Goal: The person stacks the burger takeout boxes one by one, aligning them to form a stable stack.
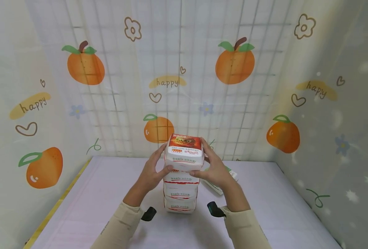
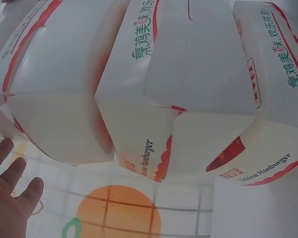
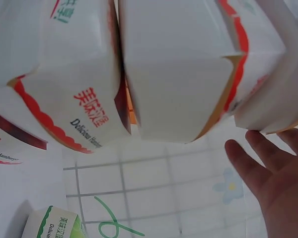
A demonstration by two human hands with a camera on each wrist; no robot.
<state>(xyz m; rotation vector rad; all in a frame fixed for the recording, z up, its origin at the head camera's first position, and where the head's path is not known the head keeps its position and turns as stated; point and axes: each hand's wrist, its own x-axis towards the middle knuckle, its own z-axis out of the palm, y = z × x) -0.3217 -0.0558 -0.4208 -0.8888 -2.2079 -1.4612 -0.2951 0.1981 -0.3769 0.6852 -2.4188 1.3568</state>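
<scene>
A white hamburger box [image 1: 184, 157] with a red burger picture on its lid tops a stack of several similar boxes [image 1: 180, 190]. My left hand [image 1: 152, 173] holds its left side, thumb at the lower front edge. On the opposite side my right hand [image 1: 216, 169] grips it the same way, fingers along the side and thumb in front. The top box sits right over the box beneath and looks slightly wider in the head view. In the right wrist view, my fingertips are at the edge of the top box [image 3: 283, 94]. The left wrist view shows the stack sideways, with fingers [image 2: 32, 191] spread beside it.
Behind my right hand lies a green and white box [image 1: 232, 173], also visible as a green-edged box [image 3: 47, 225] in the right wrist view. The table [image 1: 109, 193] has a pale cover. A curtain [image 1: 184, 103] printed with oranges stands behind it.
</scene>
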